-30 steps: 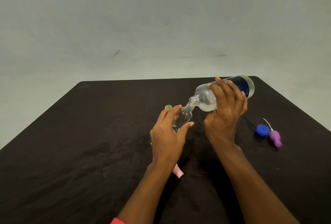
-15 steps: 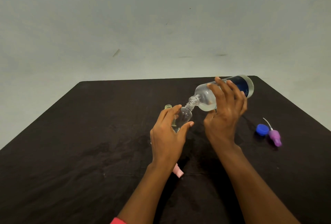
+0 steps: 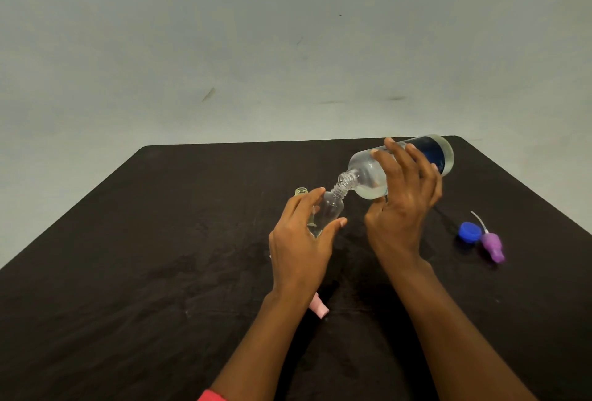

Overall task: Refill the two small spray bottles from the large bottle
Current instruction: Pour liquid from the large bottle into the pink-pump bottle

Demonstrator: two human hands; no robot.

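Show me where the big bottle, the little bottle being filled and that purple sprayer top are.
large bottle [image 3: 365, 173], head view, on its frosted shoulder near the neck.
small spray bottle [image 3: 331, 208], head view, on its clear shoulder below the neck.
purple spray top [image 3: 493, 245], head view, on its purple body.

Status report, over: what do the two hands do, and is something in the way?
Left hand holds small spray bottle. Right hand grips large bottle, tilted, neck at its mouth. Nothing blocks; blue cap and purple sprayer lie aside, right.
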